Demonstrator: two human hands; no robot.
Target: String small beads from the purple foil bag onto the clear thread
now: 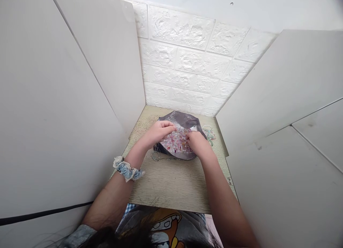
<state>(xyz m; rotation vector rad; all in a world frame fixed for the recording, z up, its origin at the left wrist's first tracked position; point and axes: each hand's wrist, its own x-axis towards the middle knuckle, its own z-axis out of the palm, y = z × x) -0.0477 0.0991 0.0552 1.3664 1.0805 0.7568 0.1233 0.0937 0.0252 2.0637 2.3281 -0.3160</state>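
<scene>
A dark grey bag (184, 119) lies open on the pale wooden table (171, 183), filled with several small pink, purple and clear beads (175, 140). My left hand (158, 132) rests on the left rim of the bag, fingers curled in over the beads. My right hand (195, 141) is at the right side of the bead pile, fingers bent and pressed down among the beads; what they pinch is too small to make out. A blue scrunchie (127, 169) sits on my left wrist.
White panels close in the table on the left (80, 98) and right (281, 116), with a white brick-pattern wall (187, 69) behind. A string of pale green beads (209, 133) lies right of the bag. A black cable (45, 213) runs along the left panel.
</scene>
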